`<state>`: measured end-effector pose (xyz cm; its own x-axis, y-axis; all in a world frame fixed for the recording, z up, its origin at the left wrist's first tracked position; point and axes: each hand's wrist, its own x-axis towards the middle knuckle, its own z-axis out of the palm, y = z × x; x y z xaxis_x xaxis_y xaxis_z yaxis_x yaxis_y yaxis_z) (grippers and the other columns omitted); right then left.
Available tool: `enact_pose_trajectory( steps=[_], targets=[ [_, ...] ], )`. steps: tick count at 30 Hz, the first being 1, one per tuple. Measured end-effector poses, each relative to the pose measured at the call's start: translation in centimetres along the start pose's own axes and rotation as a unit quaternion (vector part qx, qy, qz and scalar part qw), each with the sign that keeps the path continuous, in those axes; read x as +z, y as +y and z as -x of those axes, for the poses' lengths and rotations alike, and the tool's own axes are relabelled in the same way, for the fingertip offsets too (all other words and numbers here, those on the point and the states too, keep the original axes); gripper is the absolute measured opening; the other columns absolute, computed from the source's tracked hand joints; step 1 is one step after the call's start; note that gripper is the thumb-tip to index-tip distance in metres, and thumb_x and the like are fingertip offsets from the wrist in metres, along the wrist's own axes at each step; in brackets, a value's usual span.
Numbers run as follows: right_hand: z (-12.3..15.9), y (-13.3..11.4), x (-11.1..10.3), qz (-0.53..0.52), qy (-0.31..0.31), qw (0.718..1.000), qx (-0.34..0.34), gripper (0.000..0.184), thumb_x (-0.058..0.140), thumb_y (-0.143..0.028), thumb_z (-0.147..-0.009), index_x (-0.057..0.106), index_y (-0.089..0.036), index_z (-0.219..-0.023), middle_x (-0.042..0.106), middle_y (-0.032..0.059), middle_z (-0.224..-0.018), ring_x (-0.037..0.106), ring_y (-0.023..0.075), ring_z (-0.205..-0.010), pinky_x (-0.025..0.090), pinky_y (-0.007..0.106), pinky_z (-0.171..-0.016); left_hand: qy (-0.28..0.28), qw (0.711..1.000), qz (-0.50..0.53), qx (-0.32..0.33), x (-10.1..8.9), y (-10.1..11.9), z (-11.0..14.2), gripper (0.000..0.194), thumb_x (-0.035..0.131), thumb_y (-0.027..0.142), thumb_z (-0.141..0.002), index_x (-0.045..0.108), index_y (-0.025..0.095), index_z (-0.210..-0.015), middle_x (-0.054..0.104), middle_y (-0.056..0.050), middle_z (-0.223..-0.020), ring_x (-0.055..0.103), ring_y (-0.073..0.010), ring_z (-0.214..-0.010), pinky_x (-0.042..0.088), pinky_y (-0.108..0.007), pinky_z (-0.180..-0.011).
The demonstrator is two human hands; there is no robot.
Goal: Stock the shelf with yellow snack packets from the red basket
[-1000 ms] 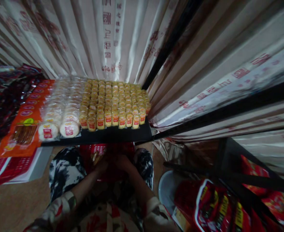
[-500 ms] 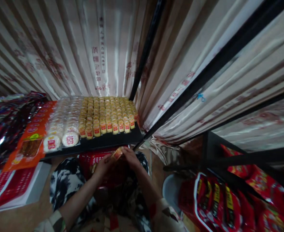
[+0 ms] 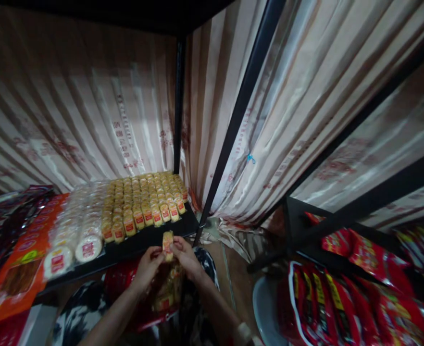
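Observation:
Between my two hands, above a red basket (image 3: 120, 283), a small yellow wrapped cake (image 3: 168, 240) with a red label is held upright. My right hand (image 3: 186, 259) pinches its right side with thumb and fingers. The closed fingers of my left hand (image 3: 147, 268) grip its lower left side. More yellow wrapped cakes (image 3: 164, 299) lie in the basket under my hands, partly hidden by my arms. Beyond my hands, rows of matching yellow cakes (image 3: 147, 202) stand on a black shelf (image 3: 178, 227). Round white wrapped cakes (image 3: 88, 247) are lined up at their left.
Orange snack packs (image 3: 20, 278) and dark shiny packets (image 3: 3, 226) cover the shelf's left part. Black metal posts (image 3: 230, 129) stand before pleated curtains. At right are a pale basin (image 3: 266, 307), a basket of red packets (image 3: 327, 298) and another shelf.
My hands have raised the wrapped cake from low over the basket to near the shelf's front edge, turning it upright. The view has tilted and shifted right.

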<state>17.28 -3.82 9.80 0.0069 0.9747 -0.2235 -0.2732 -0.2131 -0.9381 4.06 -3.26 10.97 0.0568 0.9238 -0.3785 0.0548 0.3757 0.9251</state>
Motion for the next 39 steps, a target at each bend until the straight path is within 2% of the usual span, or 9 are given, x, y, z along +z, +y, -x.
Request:
enact_pose_trajectory(
  steps=[3, 6, 8, 11, 15, 19, 24, 32, 39],
  targets=[
    [-0.2, -0.6, -0.5, 0.032, -0.031, 0.999, -0.030, 0.041, 0.066, -0.054, -0.066, 0.060, -0.021, -0.088, 0.066, 0.0007, -0.074, 0.065, 0.0184, -0.071, 0.050, 0.032, -0.069, 0.009, 0.991, -0.103, 0.081, -0.4, 2.0, -1.7, 0.049, 0.067, 0.039, -0.058, 0.060, 0.014, -0.099, 0.064, -0.006, -0.092, 0.059, -0.0132, -0.066, 0.048, -0.027, -0.066],
    [-0.8, -0.9, -0.9, 0.056, -0.049, 0.995, -0.063, 0.040, 0.064, -0.054, -0.067, 0.061, -0.021, -0.089, 0.067, 0.0009, -0.078, 0.065, 0.0188, -0.076, 0.050, 0.033, -0.073, -0.062, 0.979, -0.149, 0.125, -0.3, 3.8, -3.3, 0.047, 0.063, 0.036, -0.059, 0.062, 0.014, -0.100, 0.064, -0.003, -0.083, 0.053, -0.0106, -0.058, 0.046, -0.026, -0.063],
    [-1.5, -0.8, -1.2, 0.060, -0.043, 0.994, -0.081, 0.040, 0.061, -0.053, -0.071, 0.062, -0.021, -0.095, 0.068, 0.0023, -0.083, 0.065, 0.0192, -0.080, 0.050, 0.034, -0.076, -0.085, 0.976, -0.148, 0.136, 0.0, 4.6, -4.2, 0.042, 0.061, 0.034, -0.061, 0.063, 0.012, -0.097, 0.063, -0.002, -0.076, 0.053, -0.0116, -0.058, 0.046, -0.026, -0.062],
    [-3.1, -0.7, -1.9, 0.103, 0.036, 0.986, -0.126, 0.038, 0.052, -0.046, -0.080, 0.059, -0.020, -0.107, 0.067, 0.0065, -0.099, 0.063, 0.0202, -0.092, 0.049, 0.037, -0.084, -0.049, 0.972, -0.159, 0.167, 0.5, 5.7, -5.6, 0.039, 0.058, 0.034, -0.064, 0.062, 0.013, -0.096, 0.063, -0.003, -0.079, 0.056, -0.0135, -0.064, 0.047, -0.028, -0.065],
    [-6.1, -1.1, -3.2, 0.264, 0.161, 0.927, -0.212, 0.040, 0.046, -0.028, -0.082, 0.054, -0.018, -0.120, 0.052, 0.0102, -0.128, 0.047, 0.0218, -0.119, 0.040, 0.041, -0.099, 0.017, 0.961, -0.192, 0.197, 1.2, 8.1, -8.0, 0.040, 0.056, 0.031, -0.067, 0.058, 0.015, -0.104, 0.063, -0.003, -0.086, 0.058, -0.0142, -0.068, 0.048, -0.027, -0.065],
    [-9.0, -1.3, -3.6, 0.367, 0.184, 0.884, -0.224, 0.049, 0.044, -0.020, -0.081, 0.046, -0.017, -0.130, 0.041, 0.0094, -0.139, 0.031, 0.0218, -0.132, 0.028, 0.043, -0.108, 0.054, 0.939, -0.241, 0.239, 2.5, 10.9, -10.5, 0.037, 0.053, 0.028, -0.072, 0.057, 0.015, -0.107, 0.065, -0.006, -0.092, 0.059, -0.0138, -0.069, 0.048, -0.026, -0.066],
    [-10.5, -0.3, -3.5, 0.412, 0.187, 0.866, -0.213, 0.054, 0.047, -0.021, -0.081, 0.040, -0.014, -0.135, 0.038, 0.0125, -0.141, 0.029, 0.0239, -0.132, 0.030, 0.043, -0.107, 0.082, 0.909, -0.311, 0.265, 5.0, 13.4, -12.4, 0.037, 0.051, 0.028, -0.076, 0.057, 0.015, -0.110, 0.066, -0.007, -0.094, 0.060, -0.0162, -0.072, 0.047, -0.028, -0.069],
    [-10.2, 0.1, -3.3, 0.463, 0.218, 0.831, -0.220, 0.052, 0.048, -0.015, -0.079, 0.046, -0.014, -0.131, 0.043, 0.0097, -0.138, 0.039, 0.0228, -0.126, 0.035, 0.038, -0.104, 0.021, 0.881, -0.372, 0.291, 9.5, 14.0, -14.9, 0.036, 0.050, 0.020, -0.080, 0.055, 0.012, -0.115, 0.065, -0.009, -0.100, 0.061, -0.0160, -0.085, 0.045, -0.027, -0.079],
    [-10.1, 0.0, -3.0, 0.481, 0.240, 0.822, -0.187, 0.049, 0.051, -0.014, -0.076, 0.052, -0.015, -0.125, 0.046, 0.0085, -0.136, 0.040, 0.0242, -0.126, 0.035, 0.039, -0.104, -0.038, 0.823, -0.484, 0.296, 10.6, 13.3, -16.2, 0.040, 0.044, 0.018, -0.084, 0.049, 0.014, -0.123, 0.064, -0.010, -0.104, 0.062, -0.0166, -0.087, 0.044, -0.027, -0.081]
  ],
)
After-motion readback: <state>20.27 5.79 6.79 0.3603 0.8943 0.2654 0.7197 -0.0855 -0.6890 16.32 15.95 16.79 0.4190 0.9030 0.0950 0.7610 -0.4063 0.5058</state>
